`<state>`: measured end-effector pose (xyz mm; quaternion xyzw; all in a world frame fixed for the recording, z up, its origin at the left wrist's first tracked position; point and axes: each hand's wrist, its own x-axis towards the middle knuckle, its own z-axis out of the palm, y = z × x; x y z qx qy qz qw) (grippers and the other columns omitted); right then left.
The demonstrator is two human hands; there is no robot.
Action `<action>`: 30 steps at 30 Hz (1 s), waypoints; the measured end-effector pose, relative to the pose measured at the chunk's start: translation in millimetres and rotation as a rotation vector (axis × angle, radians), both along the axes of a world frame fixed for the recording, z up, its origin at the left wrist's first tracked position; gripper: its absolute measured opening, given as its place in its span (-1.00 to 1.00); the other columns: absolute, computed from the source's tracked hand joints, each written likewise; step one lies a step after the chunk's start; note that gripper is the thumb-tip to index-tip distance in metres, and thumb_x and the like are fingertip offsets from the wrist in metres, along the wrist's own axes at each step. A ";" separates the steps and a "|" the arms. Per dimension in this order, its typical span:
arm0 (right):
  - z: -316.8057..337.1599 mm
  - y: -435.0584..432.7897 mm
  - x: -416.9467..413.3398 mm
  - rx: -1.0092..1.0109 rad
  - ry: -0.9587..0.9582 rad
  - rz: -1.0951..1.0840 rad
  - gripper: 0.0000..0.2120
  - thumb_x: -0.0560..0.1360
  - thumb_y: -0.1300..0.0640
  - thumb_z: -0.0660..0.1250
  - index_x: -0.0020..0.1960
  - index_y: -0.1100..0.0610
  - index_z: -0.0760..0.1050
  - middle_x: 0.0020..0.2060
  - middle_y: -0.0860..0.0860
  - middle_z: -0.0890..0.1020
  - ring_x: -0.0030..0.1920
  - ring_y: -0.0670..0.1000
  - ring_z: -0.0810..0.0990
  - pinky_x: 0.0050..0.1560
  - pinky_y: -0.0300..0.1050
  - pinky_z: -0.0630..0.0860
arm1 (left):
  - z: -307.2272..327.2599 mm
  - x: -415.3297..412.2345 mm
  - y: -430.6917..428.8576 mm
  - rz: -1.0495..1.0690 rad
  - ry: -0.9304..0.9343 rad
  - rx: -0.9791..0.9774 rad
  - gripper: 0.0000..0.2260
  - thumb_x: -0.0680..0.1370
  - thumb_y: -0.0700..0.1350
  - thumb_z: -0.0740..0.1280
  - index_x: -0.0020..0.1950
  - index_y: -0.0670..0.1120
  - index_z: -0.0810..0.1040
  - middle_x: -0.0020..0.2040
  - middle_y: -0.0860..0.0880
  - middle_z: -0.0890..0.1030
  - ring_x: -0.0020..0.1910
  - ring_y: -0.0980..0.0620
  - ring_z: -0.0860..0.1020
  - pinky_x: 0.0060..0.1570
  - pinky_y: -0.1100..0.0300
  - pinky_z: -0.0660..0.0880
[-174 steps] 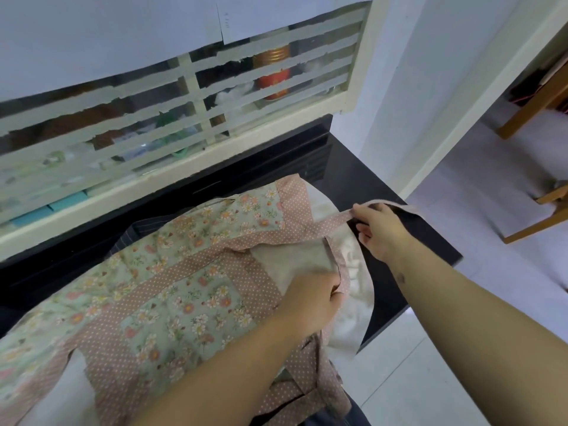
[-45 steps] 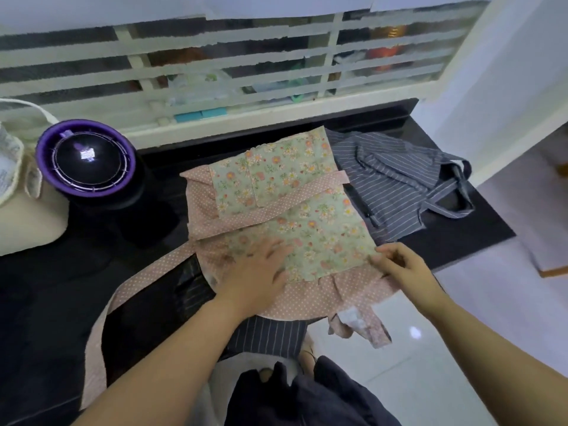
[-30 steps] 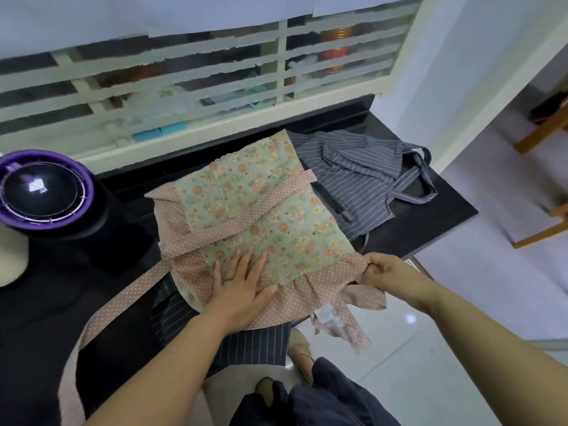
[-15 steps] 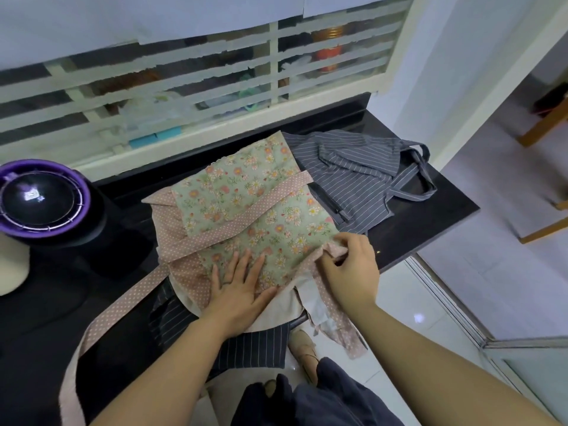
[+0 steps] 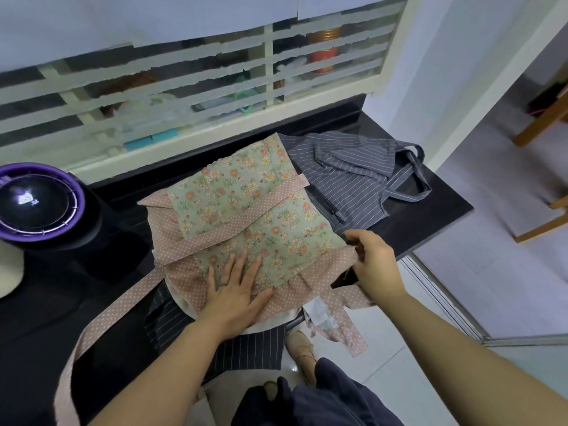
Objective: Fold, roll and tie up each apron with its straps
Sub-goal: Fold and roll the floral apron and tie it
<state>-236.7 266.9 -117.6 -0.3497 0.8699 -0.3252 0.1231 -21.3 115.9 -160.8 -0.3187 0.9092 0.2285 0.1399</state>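
- the floral apron lies folded on the black counter, its pink dotted frill at the near edge
- the left hand lies flat on the apron's near part, fingers straight and spread, pressing the cloth down and gripping nothing
- the right hand has its fingers curled, pinching the frill at the apron's right corner
- a pink dotted strap runs from the apron's left side across the counter and over its near edge
- a grey striped apron lies crumpled just beside the floral one, on its right, touching it
- a dark striped cloth hangs off the counter beneath the floral apron
- a purple-rimmed round appliance stands at the left, well apart
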 end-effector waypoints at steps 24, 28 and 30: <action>22.2 -39.1 14.7 -0.502 -1.404 -0.958 -0.76 0.63 0.30 0.12 -0.21 0.25 0.41 -0.34 0.09 0.46 -0.35 0.05 0.45 -0.55 -0.15 0.52 | -4.2 0.7 -0.5 -0.014 0.009 -0.011 0.03 0.09 0.56 -0.57 0.52 0.18 -0.31 0.39 0.16 -0.51 0.39 0.13 -0.53 0.19 0.07 -0.64; 22.1 -43.1 14.5 -0.345 -1.226 -0.883 -0.75 0.58 0.34 0.19 -0.28 0.24 0.40 -0.39 0.08 0.41 -0.40 0.06 0.38 -0.11 0.05 0.51 | -3.0 0.3 -0.4 -0.019 -0.001 -0.017 0.05 0.08 0.55 -0.58 0.53 0.18 -0.29 0.39 0.15 -0.51 0.38 0.13 -0.53 0.14 0.08 -0.67; 18.2 -37.9 14.4 -0.173 -1.058 -0.778 -0.81 0.53 0.33 0.17 -0.23 0.25 0.46 -0.34 0.13 0.49 -0.34 0.13 0.45 -0.20 0.04 0.50 | -2.6 0.1 -0.1 -0.023 -0.006 -0.021 0.05 0.08 0.54 -0.58 0.53 0.18 -0.29 0.38 0.15 -0.51 0.38 0.13 -0.53 0.12 0.09 -0.68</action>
